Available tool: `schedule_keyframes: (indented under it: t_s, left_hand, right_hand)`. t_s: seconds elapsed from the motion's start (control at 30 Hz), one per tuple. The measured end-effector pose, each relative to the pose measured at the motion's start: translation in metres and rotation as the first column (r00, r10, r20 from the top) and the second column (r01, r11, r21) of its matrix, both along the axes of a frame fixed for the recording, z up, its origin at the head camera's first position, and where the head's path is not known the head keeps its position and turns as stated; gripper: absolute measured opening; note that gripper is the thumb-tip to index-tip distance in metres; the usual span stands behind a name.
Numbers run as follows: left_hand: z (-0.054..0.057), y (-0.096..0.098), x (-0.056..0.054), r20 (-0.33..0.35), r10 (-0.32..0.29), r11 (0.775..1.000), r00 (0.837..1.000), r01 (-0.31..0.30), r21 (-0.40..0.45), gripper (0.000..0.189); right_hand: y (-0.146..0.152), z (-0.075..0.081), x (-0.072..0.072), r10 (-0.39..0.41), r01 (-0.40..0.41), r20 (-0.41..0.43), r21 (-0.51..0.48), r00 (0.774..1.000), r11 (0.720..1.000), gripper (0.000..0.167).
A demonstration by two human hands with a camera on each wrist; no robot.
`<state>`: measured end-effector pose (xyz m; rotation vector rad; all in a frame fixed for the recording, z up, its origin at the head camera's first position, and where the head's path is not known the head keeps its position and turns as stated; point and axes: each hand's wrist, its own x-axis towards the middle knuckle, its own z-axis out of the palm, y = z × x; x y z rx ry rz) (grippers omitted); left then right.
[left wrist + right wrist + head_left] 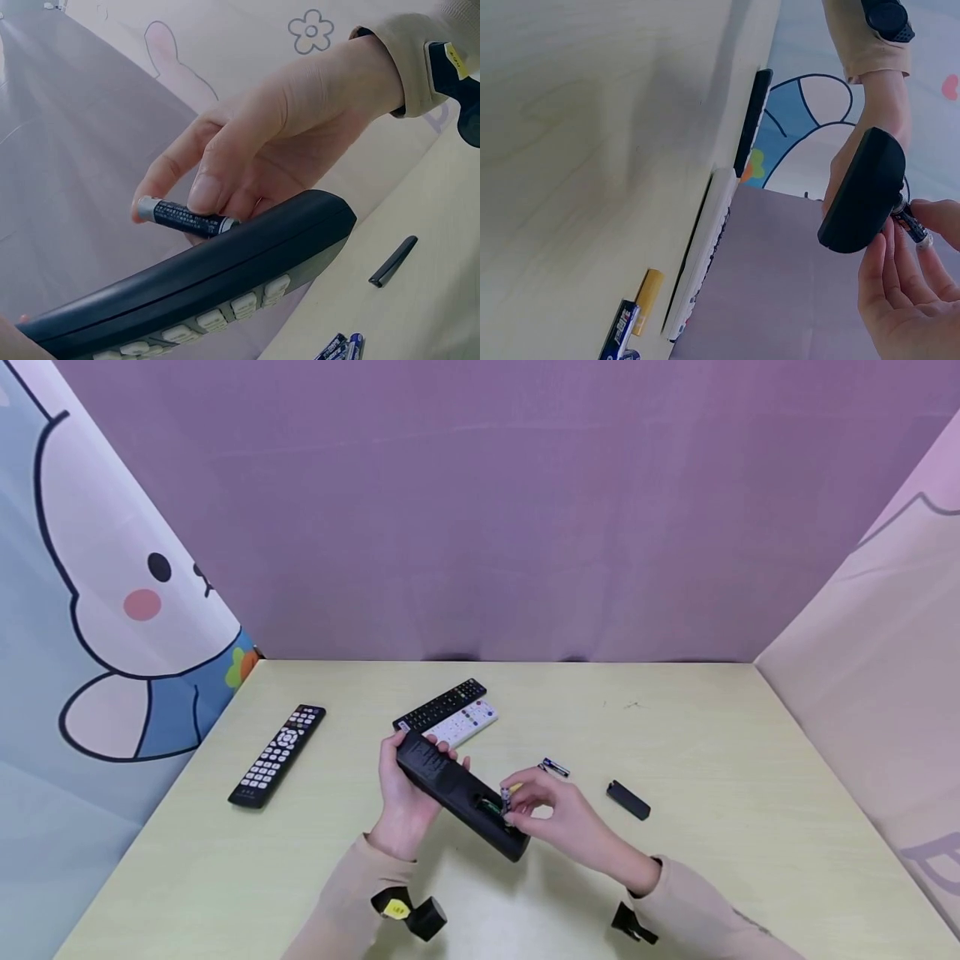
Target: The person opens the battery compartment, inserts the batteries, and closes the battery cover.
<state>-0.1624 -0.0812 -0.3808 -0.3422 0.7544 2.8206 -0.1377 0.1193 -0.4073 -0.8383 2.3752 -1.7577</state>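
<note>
My left hand (pixel 405 802) grips a black remote control (pixel 453 783), tilted with its back up and its battery compartment (pixel 489 806) uncovered. Something green shows inside the compartment. Between thumb and fingers, my right hand (pixel 562 818) pinches a dark battery with a silver end (pixel 184 217), slanted at the compartment's opening. Its lower end is right at the remote's back in the left wrist view. White buttons (pixel 210 321) line the remote's underside. A black battery cover (pixel 628 800) lies on the table to the right of my right hand.
Loose batteries lie behind my right hand, among them a blue one (pixel 555 767) and a yellow one (pixel 648 300). A black remote (pixel 442 706) and a white remote (pixel 468 724) lie side by side farther back. Another black remote (pixel 277 756) rests at the left of the table (pixel 720 727).
</note>
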Motion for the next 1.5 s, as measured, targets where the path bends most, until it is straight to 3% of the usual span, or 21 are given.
schedule_keyframes:
  t_s: [0.6,0.7,0.8,0.9,1.07,1.17,1.4,1.5]
  left_hand:
    - [0.000,0.002,0.000,0.003,0.001,1.000,1.000,-0.001,0.012,0.031]
    - [0.000,0.003,0.000,0.007,0.006,1.000,1.000,-0.006,0.012,0.031]
    - [0.000,0.003,0.000,0.008,0.008,1.000,1.000,-0.008,0.010,0.031]
    - [0.001,0.004,0.000,0.002,0.001,1.000,1.000,-0.001,0.016,0.031]
    - [0.004,0.003,-0.001,0.002,-0.008,1.000,1.000,0.008,0.026,0.031]
    - [0.005,0.002,-0.001,0.010,-0.008,1.000,1.000,0.008,0.024,0.031]
    - [0.005,0.001,-0.001,0.034,-0.009,0.999,0.999,0.007,0.036,0.033]
    - [0.005,0.001,-0.001,0.036,-0.009,0.999,0.999,0.008,0.042,0.033]
  right_hand:
    - [-0.009,-0.007,-0.001,-0.029,0.031,-0.197,0.007,0.980,0.999,0.022]
    - [-0.010,-0.007,-0.002,-0.014,0.025,-0.283,0.035,0.959,0.999,0.024]
    - [-0.010,-0.007,-0.002,0.005,0.030,-0.385,0.084,0.923,0.996,0.027]
    - [-0.010,-0.008,-0.001,0.042,0.030,-0.432,0.159,0.901,0.987,0.032]
    - [-0.009,-0.007,0.004,0.128,-0.002,-0.381,0.314,0.916,0.949,0.055]
    - [-0.009,-0.006,0.006,0.154,-0.004,-0.377,0.369,0.913,0.929,0.064]
    - [-0.010,-0.010,0.005,0.150,0.043,-0.514,0.344,0.844,0.938,0.063]
    - [-0.010,-0.012,0.005,0.139,0.051,-0.542,0.322,0.829,0.945,0.062]
